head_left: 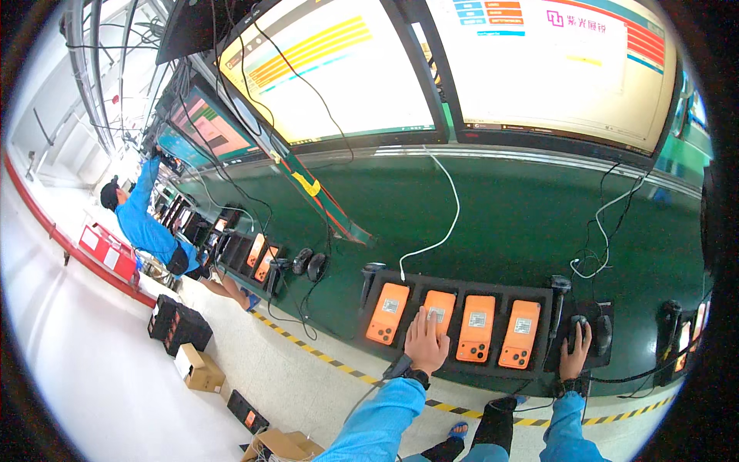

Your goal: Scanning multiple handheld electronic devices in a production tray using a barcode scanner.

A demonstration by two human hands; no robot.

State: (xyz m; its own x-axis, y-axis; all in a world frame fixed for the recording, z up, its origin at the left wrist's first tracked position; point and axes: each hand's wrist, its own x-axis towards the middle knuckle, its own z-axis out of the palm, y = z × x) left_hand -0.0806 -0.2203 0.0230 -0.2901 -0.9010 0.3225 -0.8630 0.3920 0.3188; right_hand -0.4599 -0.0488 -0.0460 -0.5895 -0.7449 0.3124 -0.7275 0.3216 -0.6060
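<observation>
Several orange phones lie back-up side by side in a black holder tray [462, 286] on the green bench. My left hand [426, 340] rests flat, fingers spread, on the lower part of the second orange phone [440, 306] from the left. My right hand [576, 351] covers a black mouse [577, 322] on a dark pad to the right of the tray. Both sleeves are blue. The leftmost phone [387, 312] and the two right ones [477, 316] [519, 333] lie untouched.
Two large monitors [331, 61] [554, 61] hang above the bench. A white cable [450, 215] runs down to the tray. Black handheld scanners [308, 266] sit to the left. A person in blue [150, 227] reaches up at a farther station. Cardboard boxes [202, 368] and a black crate [177, 323] stand on the floor.
</observation>
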